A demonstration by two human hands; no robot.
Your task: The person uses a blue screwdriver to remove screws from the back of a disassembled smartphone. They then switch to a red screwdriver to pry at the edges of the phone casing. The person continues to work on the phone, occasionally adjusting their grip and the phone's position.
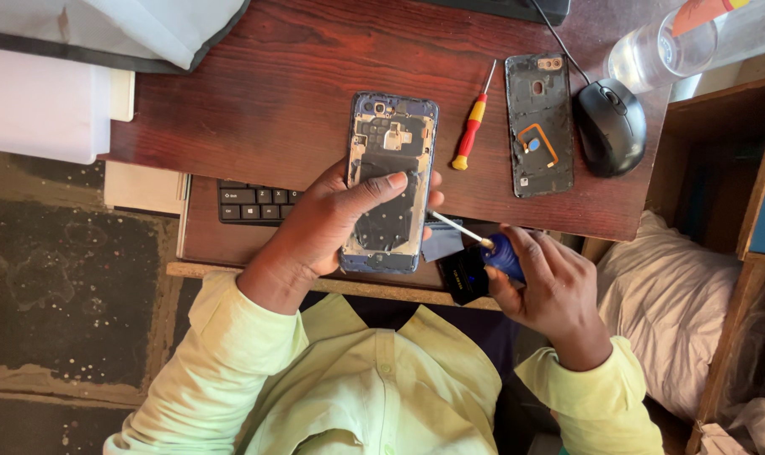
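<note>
The opened phone (390,181) stood nearly upright in view above the near edge of the wooden desk (290,93), its back removed so that a blue frame ringed a pale metal shield, a dark flat panel and small fittings near the top. The left hand (340,221) gripped it from the left, thumb pressed across the dark panel and fingertips showing past the right edge. The right hand (548,282) was closed around the blue handle of a screwdriver (475,240), whose thin bright shaft slanted up and left, its tip just at the phone's right side; whether it touched the frame could not be told. On the desk lay a red-and-yellow screwdriver (472,125) just right of the phone, then the detached back cover (539,125), dark and scuffed inside with an orange loop and a blue dot, and a glossy black mouse (611,126) touching or almost touching its right edge. A black keyboard (256,202) sat on a tray under the desk. The desk's reddish, grained top was bare to the left of the phone, while the right side was crowded.
</note>
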